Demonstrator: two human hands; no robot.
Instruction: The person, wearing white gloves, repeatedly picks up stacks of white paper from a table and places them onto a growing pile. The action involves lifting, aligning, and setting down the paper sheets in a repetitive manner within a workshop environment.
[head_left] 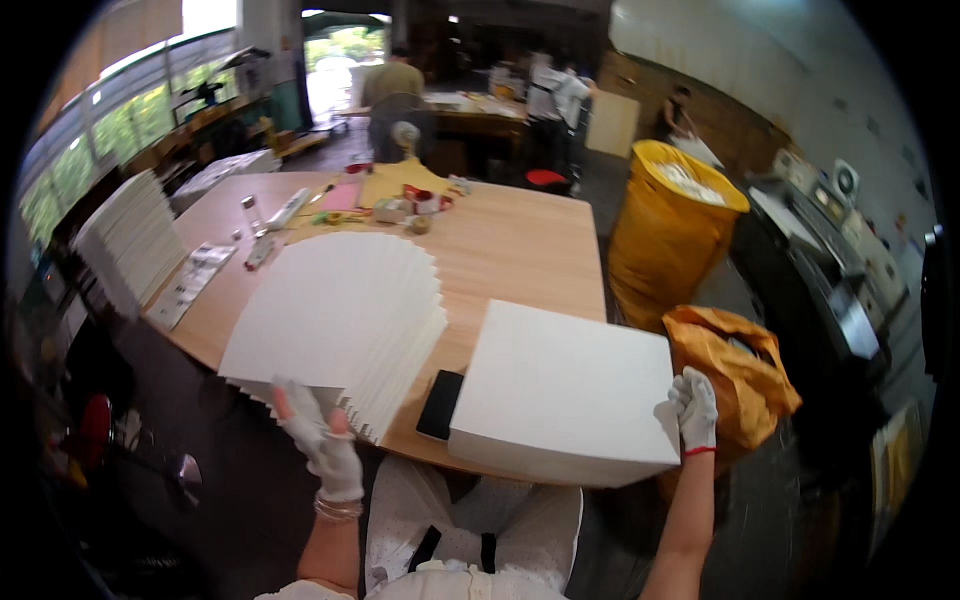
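While the left hand pinches the near edge of the fanned sheets, the right hand rests open against the squared stack, seemingly mid-collating; next likely needs lifting one sheet.

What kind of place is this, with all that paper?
Probably a print or paper workshop. Gloved hands, left and right, handle a fanned pile of white sheets and a squared stack of white sheets on a wooden table. A big machine stands beside a yellow bin of scraps.
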